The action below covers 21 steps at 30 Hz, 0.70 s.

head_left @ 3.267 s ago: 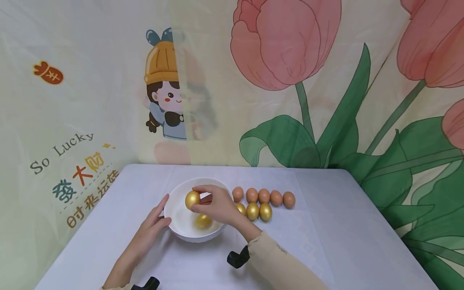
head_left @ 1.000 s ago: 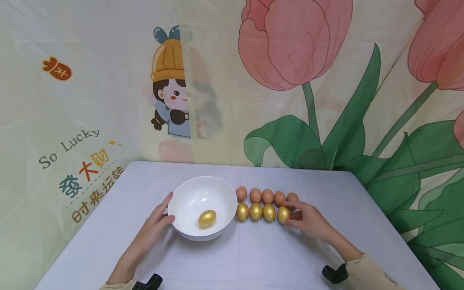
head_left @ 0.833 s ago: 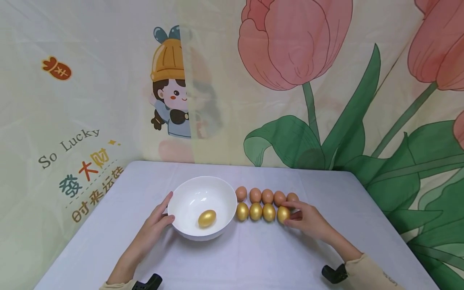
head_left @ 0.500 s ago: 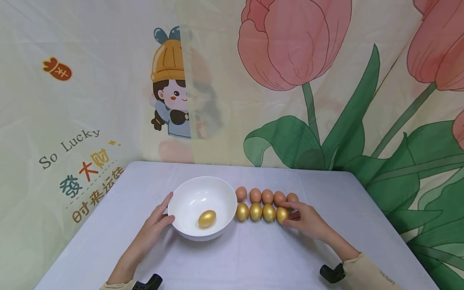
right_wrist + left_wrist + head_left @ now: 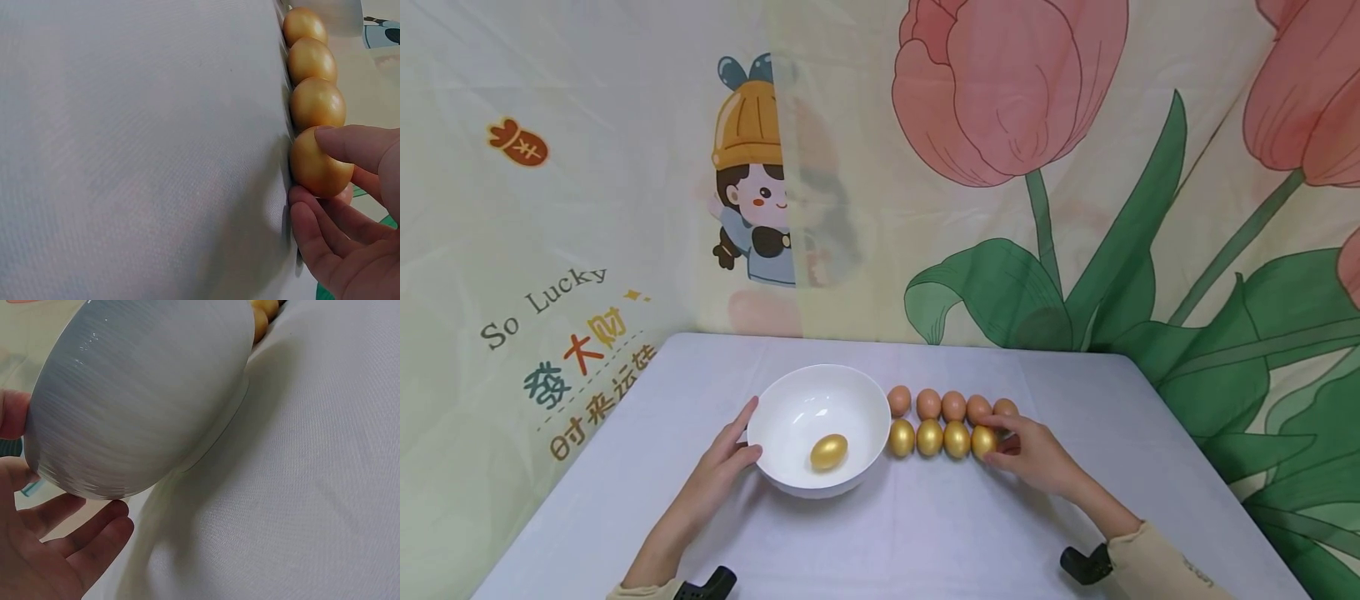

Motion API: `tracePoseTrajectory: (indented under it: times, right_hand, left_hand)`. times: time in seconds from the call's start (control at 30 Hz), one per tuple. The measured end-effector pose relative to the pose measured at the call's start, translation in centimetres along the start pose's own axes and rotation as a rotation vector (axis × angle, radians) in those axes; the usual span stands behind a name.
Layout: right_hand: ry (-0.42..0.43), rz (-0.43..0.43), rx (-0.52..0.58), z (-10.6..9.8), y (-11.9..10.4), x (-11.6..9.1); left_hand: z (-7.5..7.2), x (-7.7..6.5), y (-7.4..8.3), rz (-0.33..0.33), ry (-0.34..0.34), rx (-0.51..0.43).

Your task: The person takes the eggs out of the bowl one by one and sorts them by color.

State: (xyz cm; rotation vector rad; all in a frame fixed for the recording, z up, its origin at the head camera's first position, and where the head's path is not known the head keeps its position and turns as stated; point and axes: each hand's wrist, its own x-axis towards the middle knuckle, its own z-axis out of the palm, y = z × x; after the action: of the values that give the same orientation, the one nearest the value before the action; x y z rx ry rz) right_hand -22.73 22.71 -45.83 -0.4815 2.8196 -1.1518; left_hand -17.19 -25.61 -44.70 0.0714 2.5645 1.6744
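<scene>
A white bowl (image 5: pixel 790 475) stands left of centre on the table, with one golden egg (image 5: pixel 828 452) lying in it. My left hand (image 5: pixel 718 467) holds the bowl's left side, thumb and index finger at the rim; the left wrist view shows its other fingers low along the outer wall. At the right end of a front row of golden eggs (image 5: pixel 929 438), my right hand (image 5: pixel 1037 454) pinches the last golden egg (image 5: pixel 317 162) between thumb and fingers. That egg sits right against its neighbour (image 5: pixel 317 103) in the right wrist view.
Behind the golden row runs a row of several brown eggs (image 5: pixel 953 407), the rightmost partly hidden by my right hand. Both rows start close beside the bowl's right edge. A white cloth covers the table (image 5: pixel 880 550), and a printed curtain (image 5: pixel 850 167) hangs behind it.
The right hand carried a golden egg from above the bowl to the row's right end, then shifted it slightly left against its neighbour. The left hand stays at the bowl.
</scene>
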Motion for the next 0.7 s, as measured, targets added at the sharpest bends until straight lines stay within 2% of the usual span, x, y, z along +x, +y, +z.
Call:
tracePoseTrajectory:
  times: [0.43,0.57,0.7]
  right_hand:
    - [-0.005,0.040,0.024,-0.3,-0.3,0.1]
    - [-0.001,0.022,0.013,-0.6,-0.6,-0.1]
    - [0.021,-0.035,-0.031,-1.2,-0.9,-0.4]
  left_hand:
    - [0.1,0.0,0.0,0.001,-0.003,-0.012]
    - [0.1,0.0,-0.1,0.002,-0.006,-0.011]
    - [0.1,0.1,-0.2,0.017,0.001,-0.004]
